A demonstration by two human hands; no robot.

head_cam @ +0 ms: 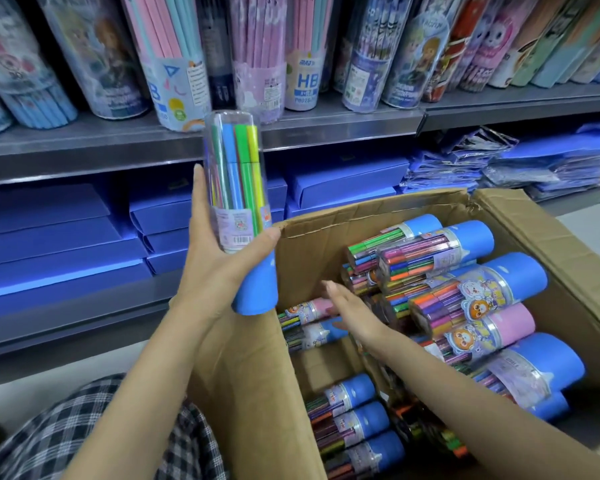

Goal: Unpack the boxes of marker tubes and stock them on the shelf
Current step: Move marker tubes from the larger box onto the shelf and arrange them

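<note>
Two hands are in the frame: the left hand (pixel 219 265) at centre and the right hand (pixel 352 313) just right of centre. One marker tube (pixel 238 202) stands raised at centre. One cardboard box (pixel 253 393) fills the lower right, holding at least a dozen lying marker tubes (pixel 478 292); the exact number cannot be told. Several blue flat boxes (pixel 59 244) are stacked at left, and about ten pencil tubes (pixel 174 64) line the top.

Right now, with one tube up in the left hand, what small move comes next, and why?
Probably lower the right hand, fingers straight over the cardboard box, onto a pink-capped tube beneath it. The left hand already holds a marker tube upright near the shelf.
</note>
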